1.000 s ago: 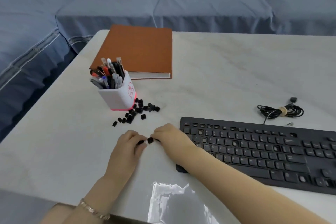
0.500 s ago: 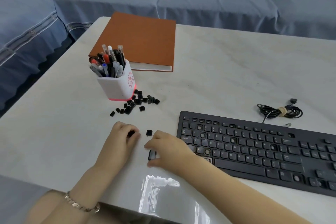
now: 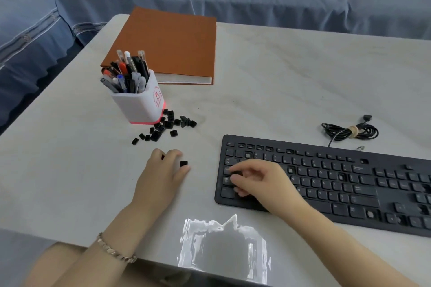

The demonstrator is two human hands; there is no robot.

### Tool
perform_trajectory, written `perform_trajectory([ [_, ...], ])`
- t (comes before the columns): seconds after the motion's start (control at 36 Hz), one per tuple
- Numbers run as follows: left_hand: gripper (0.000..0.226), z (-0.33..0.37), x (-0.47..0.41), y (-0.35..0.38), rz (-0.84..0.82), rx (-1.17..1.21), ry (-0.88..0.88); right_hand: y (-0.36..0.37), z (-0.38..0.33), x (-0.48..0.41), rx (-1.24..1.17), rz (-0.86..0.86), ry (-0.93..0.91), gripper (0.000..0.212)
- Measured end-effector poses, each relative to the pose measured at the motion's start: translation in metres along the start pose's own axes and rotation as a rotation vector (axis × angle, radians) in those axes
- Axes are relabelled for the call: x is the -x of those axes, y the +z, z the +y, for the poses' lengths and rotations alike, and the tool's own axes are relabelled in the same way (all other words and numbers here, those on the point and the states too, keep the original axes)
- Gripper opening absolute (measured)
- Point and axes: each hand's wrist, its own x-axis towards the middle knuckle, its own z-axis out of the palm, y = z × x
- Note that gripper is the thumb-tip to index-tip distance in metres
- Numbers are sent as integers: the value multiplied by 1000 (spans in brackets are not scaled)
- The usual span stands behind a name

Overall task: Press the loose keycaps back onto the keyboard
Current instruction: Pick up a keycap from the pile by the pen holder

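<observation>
— Where is the left hand [image 3: 163, 175]?
— On the worktop [image 3: 279, 77], fingers curled round a dark keycap [image 3: 162, 157]. A second keycap [image 3: 183, 163] lies at its thumb.
— And the right hand [image 3: 258, 179]?
— Curled over the left end of the keyboard [image 3: 326, 184]. It is blurred, so I can't tell whether it grips anything. The loose keycaps [image 3: 166, 126] lie beside the pen cup [image 3: 140, 107].

Matt black plastic keyboard [image 3: 349, 193] on a glossy table [image 3: 279, 88] (marble-look).

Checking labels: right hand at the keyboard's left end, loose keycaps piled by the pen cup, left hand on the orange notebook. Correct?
Left hand is wrong: head view shows it on the table beside a single keycap, well short of the orange notebook. Rest holds.
</observation>
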Motion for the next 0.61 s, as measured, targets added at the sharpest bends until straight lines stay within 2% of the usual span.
perform_trajectory([
  [0.14, 16, 4, -6, 4, 20, -36, 48, -31, 4, 15, -387, 117, 168, 11],
  [0.28, 13, 5, -9, 4, -9, -18, 17, -46, 6, 26, -613, 175, 182, 16],
  [0.44, 17, 15, -3, 8, -34, 44, 44, -53, 4, 37, -673, 197, 181, 15],
  [0.56, 14, 33, 8, 10, -64, 193, 2, -58, 5, 46, -682, 241, 167, 13],
  [0.61, 20, 46, 13, 11, -53, 287, -3, -62, 9, 49, -664, 279, 148, 17],
])
